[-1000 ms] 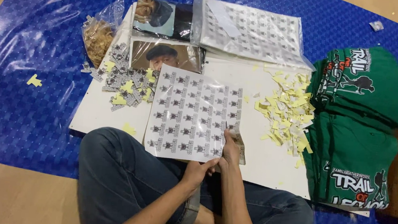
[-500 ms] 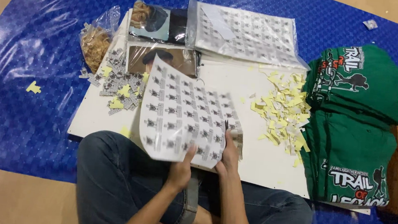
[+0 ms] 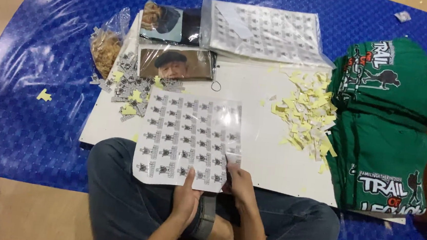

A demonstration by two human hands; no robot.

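Observation:
A glossy sheet of small printed stickers (image 3: 187,136) lies flat, its near edge over my knees and its far part on the white board (image 3: 257,95). My left hand (image 3: 186,201) pinches the sheet's bottom edge with the thumb on top. My right hand (image 3: 239,183) holds the bottom right corner, fingers curled at the edge. Both forearms come up from the lower middle of the view.
Cut sticker pieces (image 3: 130,88) lie at the board's left, yellow paper scraps (image 3: 306,115) at its right. Photo packets (image 3: 176,62), a bag of brown bits (image 3: 105,49) and a bagged sticker sheet (image 3: 267,33) sit at the back. Folded green shirts (image 3: 385,125) stack at right on the blue mat (image 3: 25,98).
The sticker sheet was lifted and curled up toward me half a second ago; now it lies flat again, with both hands at its bottom edge.

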